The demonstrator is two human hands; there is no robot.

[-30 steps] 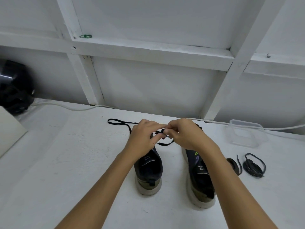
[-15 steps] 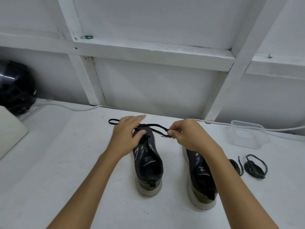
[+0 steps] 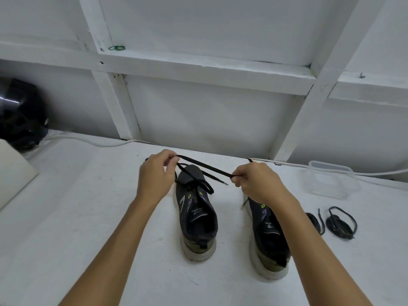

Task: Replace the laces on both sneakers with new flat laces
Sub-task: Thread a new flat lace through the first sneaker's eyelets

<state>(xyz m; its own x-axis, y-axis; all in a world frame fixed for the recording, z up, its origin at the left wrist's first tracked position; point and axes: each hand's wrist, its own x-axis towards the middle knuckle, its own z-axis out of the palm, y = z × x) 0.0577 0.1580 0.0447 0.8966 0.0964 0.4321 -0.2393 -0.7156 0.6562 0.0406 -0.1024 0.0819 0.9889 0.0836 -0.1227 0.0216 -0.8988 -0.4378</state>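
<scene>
Two dark sneakers with pale soles stand heel-toward-me on the white table (image 3: 66, 217). The left sneaker (image 3: 196, 219) has a black flat lace (image 3: 205, 167) threaded near its toe. My left hand (image 3: 157, 175) pinches one part of that lace above the toe. Over to the right, my right hand (image 3: 256, 184) pinches the other part, and the lace is stretched between the two hands. One lace tip hangs free beside my right hand. My right forearm covers part of the right sneaker (image 3: 269, 235).
Two coiled black round laces (image 3: 340, 223) lie right of the right sneaker. A clear plastic container (image 3: 329, 182) stands at the back right. A white cable (image 3: 99, 143) runs along the wall. A black helmet (image 3: 19, 113) and a beige board (image 3: 13, 173) sit far left.
My hands were together over the left sneaker's toe; they have moved apart, left hand leftward, and the lace is now pulled taut between them.
</scene>
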